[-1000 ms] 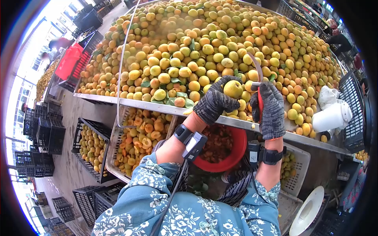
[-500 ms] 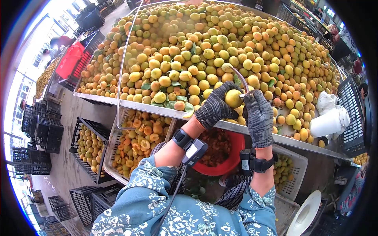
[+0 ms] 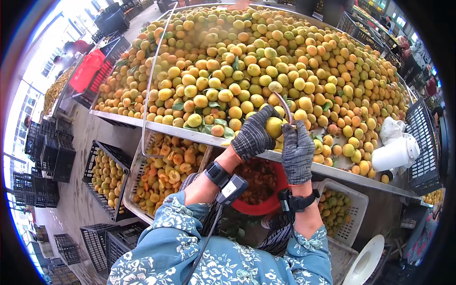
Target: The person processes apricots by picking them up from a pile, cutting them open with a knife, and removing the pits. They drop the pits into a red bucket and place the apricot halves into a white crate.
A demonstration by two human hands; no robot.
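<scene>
My left hand [image 3: 252, 137], in a dark grey knit glove, is closed around a yellow apricot [image 3: 274, 128] at the table's front edge. My right hand [image 3: 298, 154], gloved alike, grips a curved knife [image 3: 285, 107], its fingertips right beside that apricot. The thin blade rises from the fingers and bends back to the left over the heap; the handle is hidden in the glove. Beyond both hands spreads a large heap of apricots [image 3: 223, 73], yellow to orange with a few green leaves among them.
Below the metal table edge [image 3: 190, 133] stand a crate of split apricots [image 3: 166, 166], a red tub [image 3: 266, 205] of brownish scraps, and a pale crate [image 3: 355, 223] of greenish fruit. A thin metal bar [image 3: 150, 80] crosses at left. A white container [image 3: 394, 154] lies at right.
Both hands have shifted slightly left and down, the right one further and closer to the left. The knife has come along, still beside the held apricot.
</scene>
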